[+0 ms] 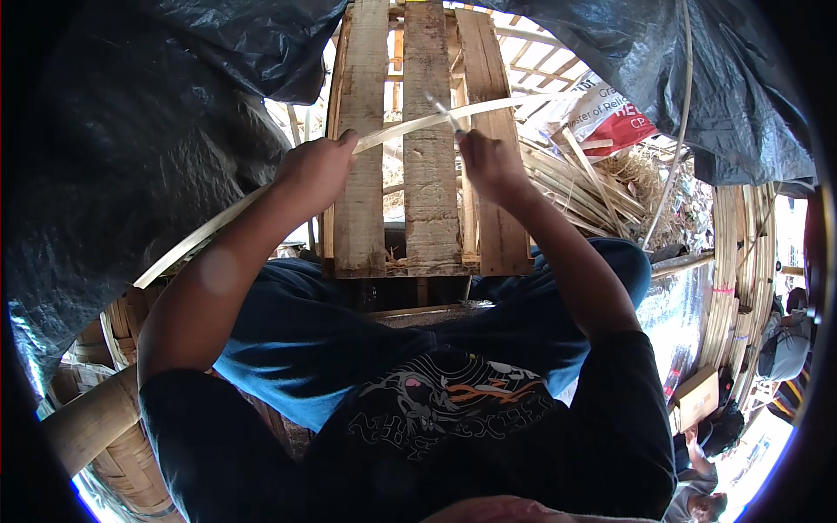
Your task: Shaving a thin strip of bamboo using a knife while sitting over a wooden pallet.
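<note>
A long, pale, flat strip that looks like split bamboo (397, 132) runs slantwise from the lower left up to the right, bowing slightly. My left hand (316, 177) is closed around it near its middle, and one end sticks out below my left forearm. In my right hand (491, 166) I grip a small knife (443, 110); its blade points up and left and crosses the strip. The handle is mostly hidden in my fist. Both hands are above a slatted wooden bench (431, 200) in front of my lap.
Dark plastic sheeting (174, 105) hangs at left, with more at upper right. Behind my right arm lie a heap of split strips (580, 179) and a printed red-and-white sheet (623, 126). Long bundled strips (728, 270) stand far right, near other people. A thick bamboo pole (91, 427) is at lower left.
</note>
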